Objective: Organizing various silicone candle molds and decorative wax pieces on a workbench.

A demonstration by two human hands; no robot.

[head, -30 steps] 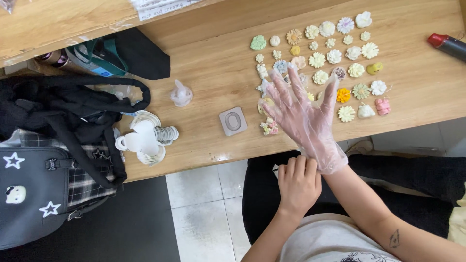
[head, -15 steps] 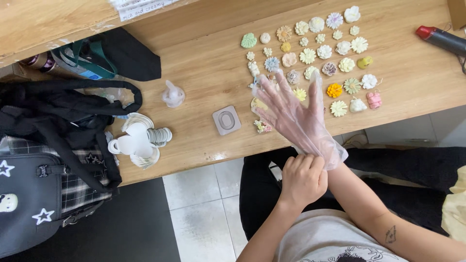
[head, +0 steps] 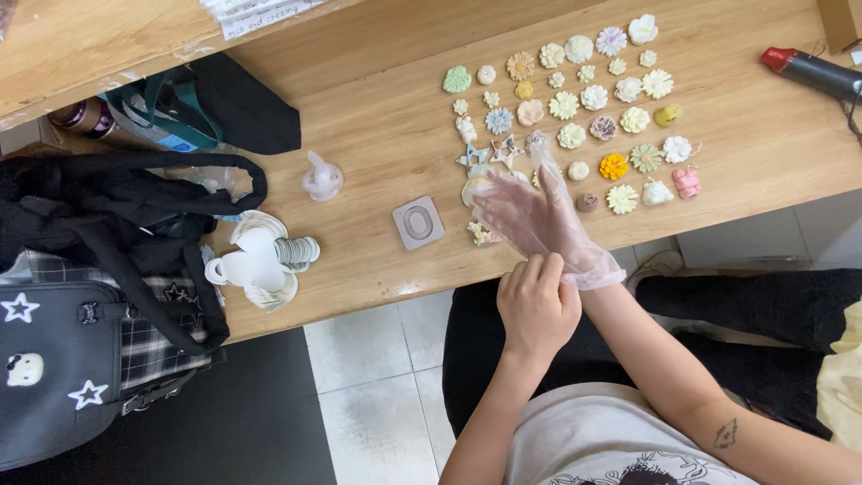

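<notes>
Over the wooden table [head: 377, 135], left hand [head: 537, 305] fingers pinched on the clear glove [head: 548, 224] cuff, right hand [head: 525, 211] fingers spread.

Looks like a craft workshop or hobby studio. Long wooden worktable [head: 377, 108] over pale floor tiles [head: 377, 386], spread with rows of small moulded flower pieces [head: 584, 99] in pastel colours. Square grey mould [head: 417, 222] alongside, white mixing cups [head: 260, 260] stacked at the edge, red-tipped heat tool [head: 808, 72] lying far right. Black bags [head: 99, 269] dumped at one end.
</notes>
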